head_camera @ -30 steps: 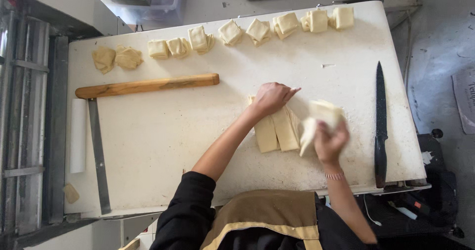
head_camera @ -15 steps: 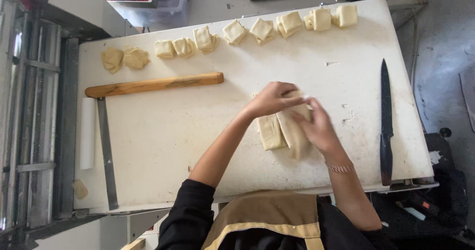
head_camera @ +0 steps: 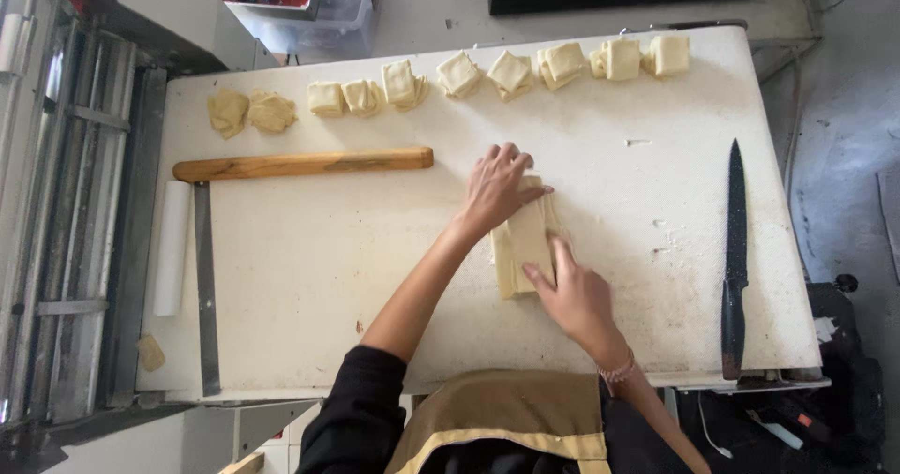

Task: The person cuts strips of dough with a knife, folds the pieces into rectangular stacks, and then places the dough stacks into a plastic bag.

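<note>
White table, dough strips at its middle. Left hand flat on their far end, right hand pressing the near end; both open-palmed, gripping nothing. Rolling pin left, knife right, folded dough squares along far edge.

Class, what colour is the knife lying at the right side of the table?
The knife is black, blade and handle alike, seen best in the head view.

A wooden rolling pin lies at 10 o'clock, folded dough squares line 12 o'clock, and a black knife rests at 3 o'clock.
</note>
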